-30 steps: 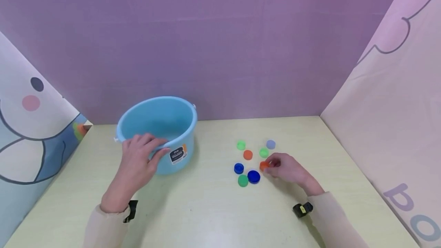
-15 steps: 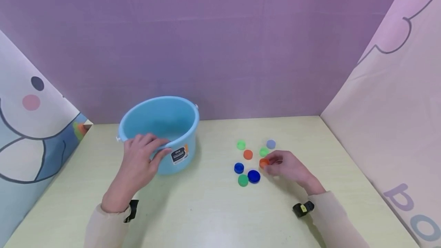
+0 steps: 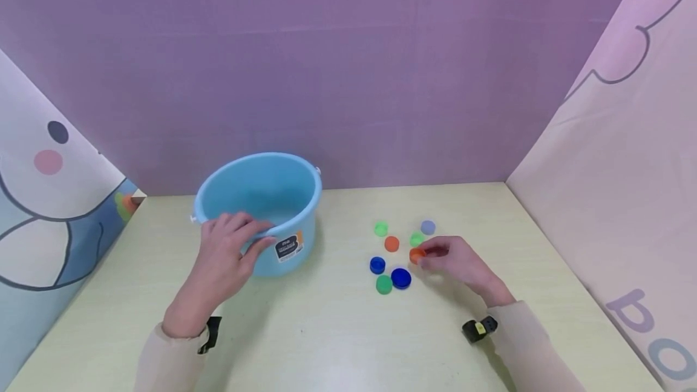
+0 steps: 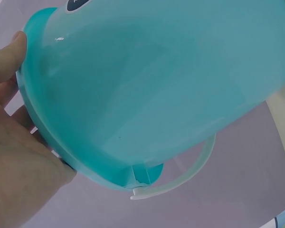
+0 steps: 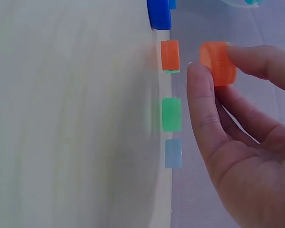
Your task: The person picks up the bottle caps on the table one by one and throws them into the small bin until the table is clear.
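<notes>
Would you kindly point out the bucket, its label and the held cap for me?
Bucket (image 4: 152,85): left wrist view, outer wall.
Label (image 3: 288,247): head view, dark printed patch.
Held cap (image 5: 220,65): right wrist view, ridged side.

the head view looks forward and down, sharing bucket (image 4: 142,90) and caps (image 5: 171,114) with close left and right wrist views respectively.

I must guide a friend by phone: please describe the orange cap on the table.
From the light blue bucket, look right to the smaller dark blue cap. Just behind it, slightly right, lies the orange cap; the other orange cap is held by the right hand.
</notes>
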A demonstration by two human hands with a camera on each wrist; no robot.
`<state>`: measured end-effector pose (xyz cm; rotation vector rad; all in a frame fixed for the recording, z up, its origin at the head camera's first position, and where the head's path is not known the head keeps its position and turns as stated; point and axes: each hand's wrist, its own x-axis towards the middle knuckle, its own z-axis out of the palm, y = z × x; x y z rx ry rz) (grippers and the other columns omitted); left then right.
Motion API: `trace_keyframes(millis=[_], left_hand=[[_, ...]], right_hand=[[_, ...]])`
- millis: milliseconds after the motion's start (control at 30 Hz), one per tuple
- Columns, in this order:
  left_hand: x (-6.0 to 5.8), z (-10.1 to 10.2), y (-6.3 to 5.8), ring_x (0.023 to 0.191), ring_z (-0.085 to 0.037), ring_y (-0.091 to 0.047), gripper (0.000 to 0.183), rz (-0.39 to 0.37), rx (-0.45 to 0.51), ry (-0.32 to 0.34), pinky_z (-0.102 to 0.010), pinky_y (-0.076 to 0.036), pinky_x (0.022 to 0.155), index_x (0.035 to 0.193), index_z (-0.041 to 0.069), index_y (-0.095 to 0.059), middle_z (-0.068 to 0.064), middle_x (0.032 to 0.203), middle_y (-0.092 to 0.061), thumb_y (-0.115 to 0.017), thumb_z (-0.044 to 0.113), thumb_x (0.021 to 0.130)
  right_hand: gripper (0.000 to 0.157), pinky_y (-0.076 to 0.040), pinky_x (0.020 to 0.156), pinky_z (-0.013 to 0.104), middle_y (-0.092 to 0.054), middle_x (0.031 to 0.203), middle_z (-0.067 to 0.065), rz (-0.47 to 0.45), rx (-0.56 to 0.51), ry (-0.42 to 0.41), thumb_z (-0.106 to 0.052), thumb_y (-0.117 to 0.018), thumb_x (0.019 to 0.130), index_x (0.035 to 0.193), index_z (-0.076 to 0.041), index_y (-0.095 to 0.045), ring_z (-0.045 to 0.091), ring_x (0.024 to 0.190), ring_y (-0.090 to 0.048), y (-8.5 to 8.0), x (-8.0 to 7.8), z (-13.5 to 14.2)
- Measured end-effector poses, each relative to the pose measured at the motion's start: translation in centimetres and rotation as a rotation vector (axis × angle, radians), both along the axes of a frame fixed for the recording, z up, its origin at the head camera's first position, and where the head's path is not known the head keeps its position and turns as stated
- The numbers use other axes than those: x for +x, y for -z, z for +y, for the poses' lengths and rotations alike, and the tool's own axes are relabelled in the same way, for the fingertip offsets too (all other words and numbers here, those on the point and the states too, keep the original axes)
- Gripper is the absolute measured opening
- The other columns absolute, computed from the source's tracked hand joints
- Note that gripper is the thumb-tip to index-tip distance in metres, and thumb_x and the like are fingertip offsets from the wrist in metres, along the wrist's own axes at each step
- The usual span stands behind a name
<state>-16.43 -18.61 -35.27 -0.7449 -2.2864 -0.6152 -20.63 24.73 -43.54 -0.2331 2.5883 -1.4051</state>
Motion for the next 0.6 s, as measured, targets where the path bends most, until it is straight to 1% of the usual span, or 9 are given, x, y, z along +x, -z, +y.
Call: trace_keyframes(millis=[167, 300, 333, 400, 467, 533, 567, 600], left_hand=[[-0.05, 0.22, 0.02, 0.091, -0.03, -0.053, 0.034, 0.007, -0.001, 0.018, -0.052, -0.032, 0.083, 0.102, 0.007, -0.076, -0.006, 0.091, -0.066, -0.088, 0.003, 0.071], [-0.06, 0.4, 0.06, 0.091, -0.029, -0.053, 0.033, 0.01, 0.0, 0.032, -0.052, -0.032, 0.083, 0.103, 0.008, -0.075, -0.006, 0.093, -0.066, -0.087, 0.005, 0.072], [-0.05, 0.45, 0.08, 0.092, -0.029, -0.053, 0.029, 0.01, 0.0, 0.038, -0.052, -0.032, 0.083, 0.103, 0.008, -0.075, -0.005, 0.093, -0.066, -0.086, 0.008, 0.076], [-0.05, 0.54, 0.1, 0.092, -0.029, -0.053, 0.023, 0.012, 0.006, 0.05, -0.052, -0.032, 0.083, 0.103, 0.008, -0.075, -0.005, 0.093, -0.066, -0.079, 0.023, 0.086], [-0.05, 0.62, 0.15, 0.092, -0.029, -0.053, 0.032, 0.011, 0.014, 0.064, -0.052, -0.031, 0.083, 0.103, 0.009, -0.075, -0.005, 0.093, -0.066, -0.067, 0.038, 0.094], [-0.07, 0.68, 0.2, 0.092, -0.029, -0.053, 0.047, 0.009, 0.02, 0.077, -0.052, -0.031, 0.083, 0.103, 0.009, -0.075, -0.004, 0.093, -0.066, -0.053, 0.049, 0.097], [-0.06, 0.71, 0.22, 0.093, -0.029, -0.053, 0.048, 0.005, 0.023, 0.082, -0.052, -0.031, 0.083, 0.103, 0.009, -0.075, -0.003, 0.093, -0.066, -0.051, 0.051, 0.097], [-0.05, 0.74, 0.24, 0.093, -0.028, -0.053, 0.045, -0.001, 0.025, 0.087, -0.052, -0.031, 0.084, 0.102, 0.01, -0.075, -0.003, 0.093, -0.066, -0.055, 0.049, 0.097]], right_hand=[[0.039, -0.054, 0.08, 0.034, -0.07, 0.109, 0.007, 0.008, -0.014, -0.001, -0.022, -0.079, 0.09, 0.122, -0.002, -0.07, 0.023, 0.094, -0.063, -0.17, 0.05, 0.0], [0.038, -0.055, 0.079, 0.033, -0.07, 0.109, 0.008, 0.014, -0.026, -0.006, -0.021, -0.079, 0.09, 0.122, -0.002, -0.07, 0.024, 0.094, -0.063, -0.28, 0.1, 0.02], [0.038, -0.055, 0.078, 0.033, -0.07, 0.109, 0.008, 0.015, -0.029, -0.01, -0.021, -0.079, 0.09, 0.121, -0.002, -0.07, 0.024, 0.094, -0.064, -0.31, 0.1, 0.01], [0.037, -0.055, 0.078, 0.032, -0.07, 0.108, 0.008, 0.016, -0.031, -0.011, -0.02, -0.079, 0.089, 0.121, -0.002, -0.071, 0.024, 0.094, -0.064, -0.34, 0.07, 0.01], [0.036, -0.055, 0.078, 0.032, -0.07, 0.108, 0.008, 0.014, -0.035, -0.01, -0.02, -0.079, 0.089, 0.12, -0.002, -0.071, 0.025, 0.093, -0.064, -0.34, 0.04, 0.01], [0.036, -0.055, 0.078, 0.031, -0.07, 0.108, 0.008, 0.011, -0.04, -0.014, -0.019, -0.079, 0.089, 0.12, -0.002, -0.071, 0.025, 0.093, -0.064, -0.35, 0.06, 0.0], [0.036, -0.055, 0.078, 0.031, -0.07, 0.107, 0.008, 0.01, -0.042, -0.015, -0.019, -0.079, 0.089, 0.12, -0.002, -0.071, 0.025, 0.093, -0.064, -0.37, 0.08, -0.01], [0.036, -0.055, 0.078, 0.031, -0.07, 0.107, 0.008, 0.01, -0.043, -0.016, -0.019, -0.079, 0.089, 0.12, -0.002, -0.071, 0.025, 0.093, -0.064, -0.4, 0.1, -0.02]])
